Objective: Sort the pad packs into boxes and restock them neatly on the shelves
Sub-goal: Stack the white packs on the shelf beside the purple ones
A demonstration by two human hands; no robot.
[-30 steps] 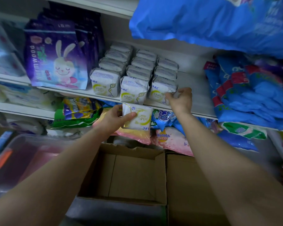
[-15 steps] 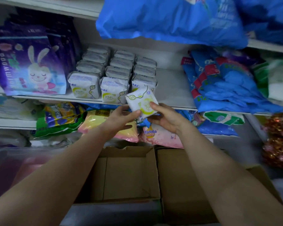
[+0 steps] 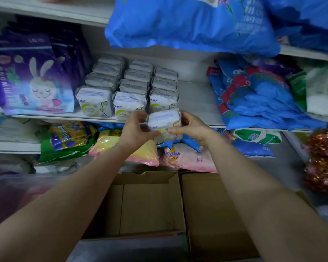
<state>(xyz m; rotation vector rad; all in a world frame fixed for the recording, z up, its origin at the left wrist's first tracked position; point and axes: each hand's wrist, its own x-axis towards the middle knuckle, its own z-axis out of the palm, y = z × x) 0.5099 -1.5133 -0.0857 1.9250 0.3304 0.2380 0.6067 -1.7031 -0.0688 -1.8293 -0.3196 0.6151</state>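
From the head view, your left hand (image 3: 135,130) and right hand (image 3: 192,128) both grip the white plastic pad pack (image 3: 165,122), long axis crosswise, just before the third row (image 3: 164,100) on the white shelf (image 3: 195,103).

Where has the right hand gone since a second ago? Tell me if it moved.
Yes. The right hand left the shelf edge and dropped slightly toward the left hand, now gripping the white pad pack.
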